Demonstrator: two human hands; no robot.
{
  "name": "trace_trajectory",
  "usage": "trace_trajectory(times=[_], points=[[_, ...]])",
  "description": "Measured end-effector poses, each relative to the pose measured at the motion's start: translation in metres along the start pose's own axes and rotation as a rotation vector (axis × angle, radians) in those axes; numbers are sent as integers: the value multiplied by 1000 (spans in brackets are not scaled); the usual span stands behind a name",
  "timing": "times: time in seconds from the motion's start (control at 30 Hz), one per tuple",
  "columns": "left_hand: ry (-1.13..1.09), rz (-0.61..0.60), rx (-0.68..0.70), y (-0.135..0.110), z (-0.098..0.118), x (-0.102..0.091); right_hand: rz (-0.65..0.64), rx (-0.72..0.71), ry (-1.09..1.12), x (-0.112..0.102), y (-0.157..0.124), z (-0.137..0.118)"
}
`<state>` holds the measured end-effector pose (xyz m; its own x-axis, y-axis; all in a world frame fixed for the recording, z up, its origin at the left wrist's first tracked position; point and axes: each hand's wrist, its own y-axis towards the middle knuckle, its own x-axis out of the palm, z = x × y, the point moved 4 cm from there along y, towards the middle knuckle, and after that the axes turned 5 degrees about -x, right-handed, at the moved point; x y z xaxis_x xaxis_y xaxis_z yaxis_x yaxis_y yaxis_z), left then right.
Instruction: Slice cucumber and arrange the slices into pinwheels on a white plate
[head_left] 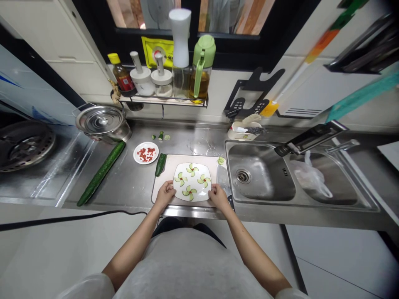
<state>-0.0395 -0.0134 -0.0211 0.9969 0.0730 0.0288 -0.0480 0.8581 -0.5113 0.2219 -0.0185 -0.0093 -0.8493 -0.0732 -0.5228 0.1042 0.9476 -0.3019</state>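
A white squarish plate rests on or just above the cutting board; I cannot tell which. On it, several pinwheels of cucumber slices have small red bits at their centres. My left hand pinches the plate's left rim, fingers closed. At the opposite rim, my right hand grips in the same way. A piece of cucumber lies on the board's left edge. To the right of the plate is a knife, its handle partly behind my right hand. A cucumber scrap sits at the board's top right corner.
A small plate of red bits and a whole cucumber lie to the left, near a lidded steel pot. Cucumber ends are behind. Rightward is a double sink with a plastic bag. A condiment shelf hangs above.
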Motion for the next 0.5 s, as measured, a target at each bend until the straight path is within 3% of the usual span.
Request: trace_trajectory(times=[0.2, 0.4, 0.5], points=[[-135, -83, 12, -30, 23, -7, 76, -67, 285, -16, -26, -28], [-185, -195, -26, -50, 41, -6, 85, -13, 492, -23, -38, -43], [-166, -186, -16, -54, 48, -4, 98, 43, 548, -25, -41, -47]])
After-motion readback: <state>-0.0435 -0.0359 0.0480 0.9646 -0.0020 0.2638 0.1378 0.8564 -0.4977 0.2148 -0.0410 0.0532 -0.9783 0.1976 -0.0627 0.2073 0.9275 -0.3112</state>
